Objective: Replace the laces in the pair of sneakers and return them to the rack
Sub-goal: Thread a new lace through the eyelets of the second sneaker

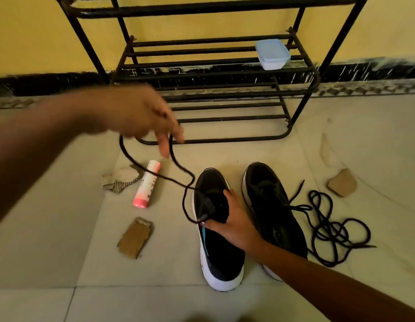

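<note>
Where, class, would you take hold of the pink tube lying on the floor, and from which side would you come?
Grip the pink tube across its middle, coming from above. It lies flat on the tiled floor, so only its top and long sides are free. A black lace crosses near its far end, and torn cardboard sits by its left, so the near half is clearer.

Head camera looks down and forward, close over the floor [62, 252].

Black cloth sneakers [219, 228] showing matt uppers over smooth white soles; braided black lace [178, 166] looking rough; rack [213, 73] of dark, dull metal tubing; translucent plastic box [272, 54]; glossy pink plastic tube [146, 184]; torn brown cardboard [134, 238] lying on smooth pale floor tiles [62, 263].
</note>
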Motion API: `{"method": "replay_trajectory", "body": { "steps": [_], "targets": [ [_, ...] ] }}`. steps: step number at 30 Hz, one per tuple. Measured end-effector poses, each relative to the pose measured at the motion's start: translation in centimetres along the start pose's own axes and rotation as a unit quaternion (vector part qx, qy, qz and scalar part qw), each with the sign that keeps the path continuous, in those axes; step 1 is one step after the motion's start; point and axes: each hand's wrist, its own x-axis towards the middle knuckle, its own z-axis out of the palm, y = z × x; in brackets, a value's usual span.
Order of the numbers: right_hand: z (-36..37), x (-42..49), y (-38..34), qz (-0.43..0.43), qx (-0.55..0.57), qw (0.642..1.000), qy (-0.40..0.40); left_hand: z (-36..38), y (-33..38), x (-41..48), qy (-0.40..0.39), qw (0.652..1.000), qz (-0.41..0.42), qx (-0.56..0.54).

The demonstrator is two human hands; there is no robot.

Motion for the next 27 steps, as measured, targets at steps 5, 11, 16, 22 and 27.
{"method": "replay_trajectory", "body": {
  "steps": [5, 11, 16, 22, 27],
  "targets": [
    [-2.5, 0.4, -0.2, -0.006, 0.079, 0.996, -0.037, 9.1, -2.3, 2.3, -0.184, 0.979, -0.072, -0.038],
    [-2.5, 0.8, 0.3, 0.025, 0.183, 0.983, 0.003, 13.7, -2.1, 5.9, -0.159, 0.978, -0.022, 0.131],
    [-0.9, 0.4, 0.9, 0.001, 0.158, 0.987, 0.018, 16.9, -1.9, 9.9, 0.061, 0.991, 0.050, 0.106],
    [0.0, 0.3, 1.9, 0.006, 0.116, 0.993, 0.016, 18.8, -2.1, 11.8, 0.075, 0.985, 0.075, 0.133],
    [0.6, 0.5, 2.3, 0.030, 0.099, 0.994, 0.025, 19.0, -2.7, 11.6, 0.070, 0.982, 0.109, 0.141]
  ]
}}
